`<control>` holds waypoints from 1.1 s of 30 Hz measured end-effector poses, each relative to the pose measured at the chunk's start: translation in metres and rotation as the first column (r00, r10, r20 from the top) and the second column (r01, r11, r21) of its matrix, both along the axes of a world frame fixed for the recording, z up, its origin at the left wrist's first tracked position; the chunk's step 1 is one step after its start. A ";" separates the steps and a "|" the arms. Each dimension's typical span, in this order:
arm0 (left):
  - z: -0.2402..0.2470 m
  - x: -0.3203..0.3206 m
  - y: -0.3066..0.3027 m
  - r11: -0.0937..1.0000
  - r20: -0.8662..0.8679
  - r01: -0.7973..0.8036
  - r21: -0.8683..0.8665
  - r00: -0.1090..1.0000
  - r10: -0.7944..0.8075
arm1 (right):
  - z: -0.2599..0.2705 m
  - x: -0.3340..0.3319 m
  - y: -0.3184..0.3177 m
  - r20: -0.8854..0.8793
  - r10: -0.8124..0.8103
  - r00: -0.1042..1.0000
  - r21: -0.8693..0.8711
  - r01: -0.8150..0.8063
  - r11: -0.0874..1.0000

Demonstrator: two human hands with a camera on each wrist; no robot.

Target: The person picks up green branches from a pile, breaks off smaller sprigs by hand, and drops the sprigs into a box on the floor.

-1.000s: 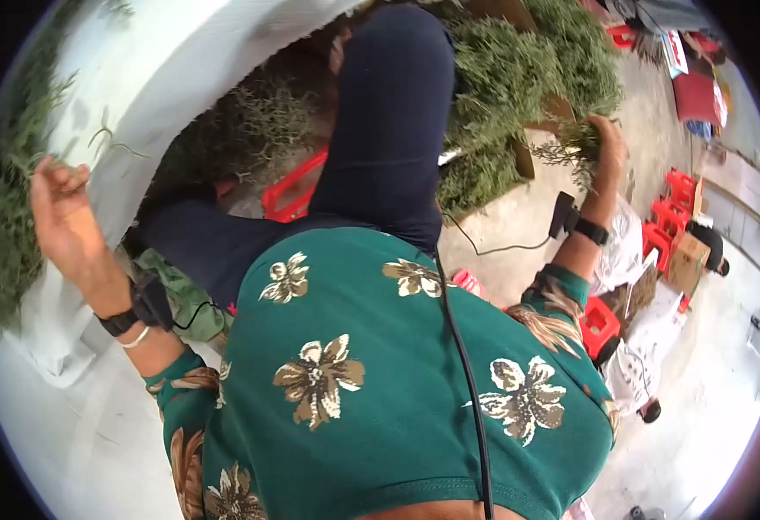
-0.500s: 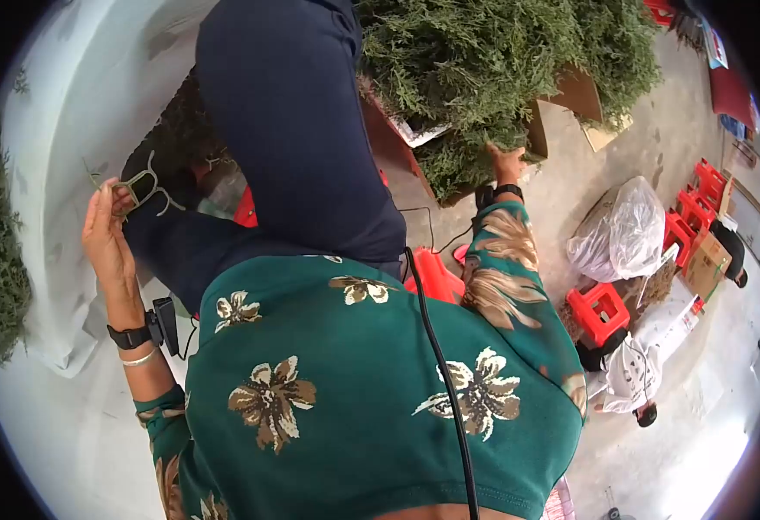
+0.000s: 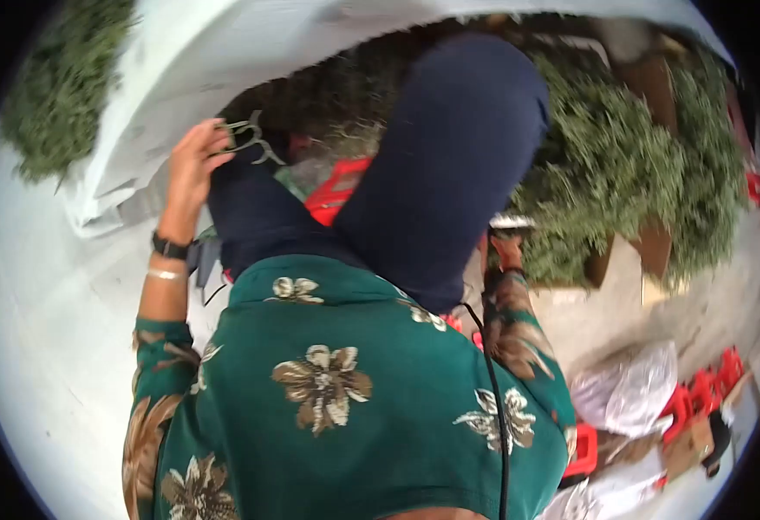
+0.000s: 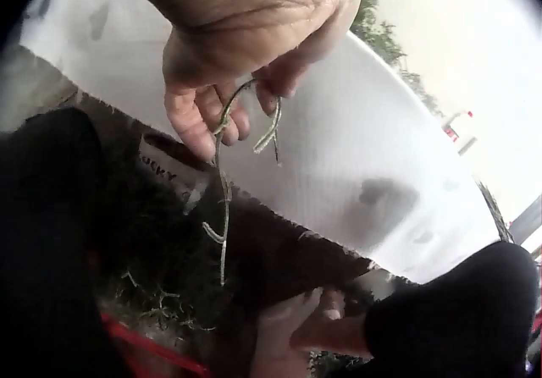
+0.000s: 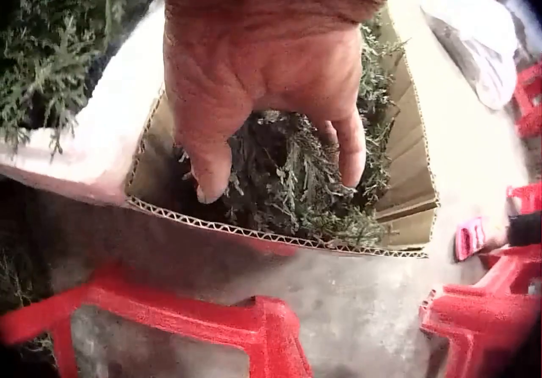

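Observation:
My left hand (image 3: pixel 193 165) is raised over my left thigh, beside the white-covered edge. Its fingers pinch a thin, pale green branched stem (image 4: pixel 224 183), which hangs down with short forked side shoots. My right hand (image 5: pixel 262 73) reaches into an open cardboard box (image 5: pixel 406 166), the thumb and fingers spread apart over the green leafy sprigs (image 5: pixel 296 175) inside. The fingers reach among the top leaves without closing round any. In the head view, this right hand (image 3: pixel 507 251) is low beside my right knee and partly hidden by the sleeve.
More greenery (image 3: pixel 605 173) is heaped in boxes to the right. A white-covered surface (image 4: pixel 339 175) curves along the left, with greenery (image 3: pixel 68 87) on it. Red plastic stools (image 5: pixel 169 310) stand close by the box. A clear plastic bag (image 3: pixel 627 386) lies on the floor.
My right hand held a leafy sprig out to the right; it came in to the box and no longer grips it. My left hand keeps the stem, now nearer my lap. The head view has shifted.

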State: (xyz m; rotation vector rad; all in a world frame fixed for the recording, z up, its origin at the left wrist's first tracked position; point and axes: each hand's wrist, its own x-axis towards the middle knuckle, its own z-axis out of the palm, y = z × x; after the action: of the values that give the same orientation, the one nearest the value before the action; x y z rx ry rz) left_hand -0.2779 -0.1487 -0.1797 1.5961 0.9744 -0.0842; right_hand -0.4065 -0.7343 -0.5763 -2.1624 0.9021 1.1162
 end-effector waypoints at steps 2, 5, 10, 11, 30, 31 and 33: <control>-0.018 -0.001 0.013 0.994 -0.009 -0.059 -0.090 0.998 0.059 | 0.003 -0.004 -0.009 0.003 -0.014 1.000 0.001 0.014 1.000; -0.050 0.001 0.038 0.964 -0.005 -0.107 -0.243 0.994 0.109 | 0.024 -0.007 -0.019 0.038 -0.017 0.999 -0.052 0.019 0.998; -0.116 -0.006 0.076 0.869 0.069 -0.028 -0.494 0.995 0.071 | 0.089 -0.016 -0.031 0.271 0.159 0.949 -0.276 -0.082 0.958; -0.129 0.001 0.078 0.890 0.008 -0.135 -0.435 0.988 0.154 | 0.097 -0.016 -0.037 0.318 0.177 0.931 -0.351 -0.058 0.935; 0.257 0.006 -0.053 0.633 0.759 0.453 0.627 -0.176 -0.626 | 0.523 0.384 0.419 0.912 0.131 -0.389 -0.376 -0.667 0.643; 0.263 0.003 -0.058 0.647 0.770 0.433 0.627 -0.223 -0.597 | 0.518 0.396 0.436 0.896 0.111 -0.430 -0.391 -0.647 0.655; 0.268 0.005 -0.060 0.682 0.792 0.404 0.609 -0.268 -0.548 | 0.491 0.426 0.454 0.854 0.191 -0.483 -0.467 -0.553 0.690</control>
State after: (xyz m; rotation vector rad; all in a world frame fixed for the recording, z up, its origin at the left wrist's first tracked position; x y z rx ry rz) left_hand -0.2727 -0.2092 0.0882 1.4747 -0.9906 0.5579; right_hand 0.0195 -0.2805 -0.0855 -2.1233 -1.0290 -0.7218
